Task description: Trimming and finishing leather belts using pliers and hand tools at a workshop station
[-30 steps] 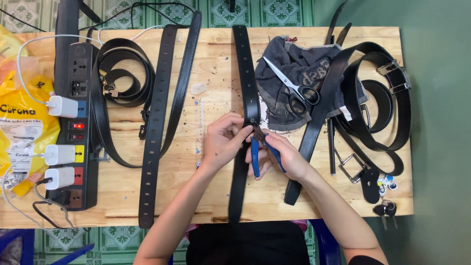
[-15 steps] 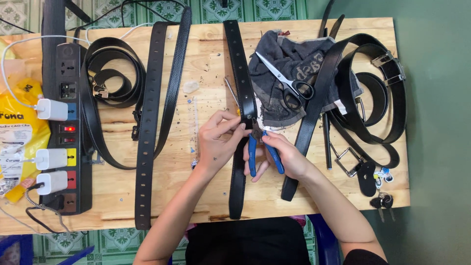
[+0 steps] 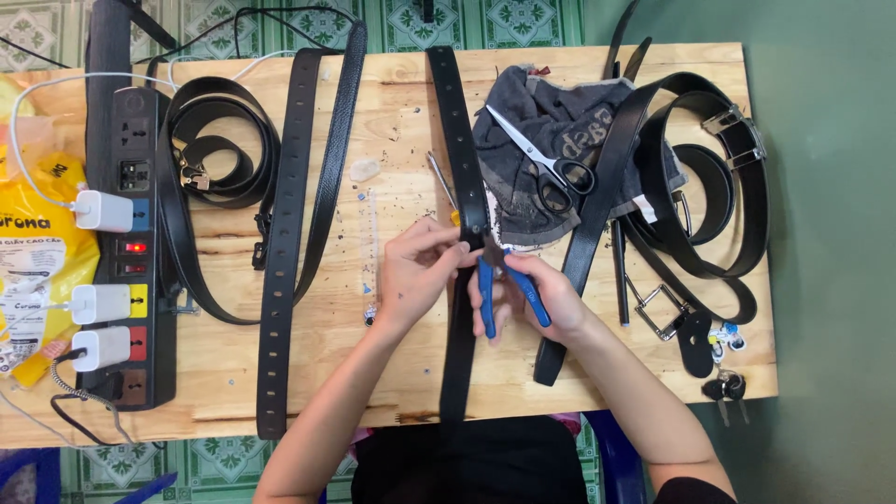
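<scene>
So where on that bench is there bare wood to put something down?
Bare wood lies along the near edge of the table, left of the left hand, and between the power strip and flat belts. The right end, around the scissors, is crowded.

A single head-worn camera looks almost straight down on the wooden desk (image 3: 308, 373) from fairly high, taking in nearly its whole top, with tiled floor along the far edge; its exact tilt is hard to judge.
</scene>
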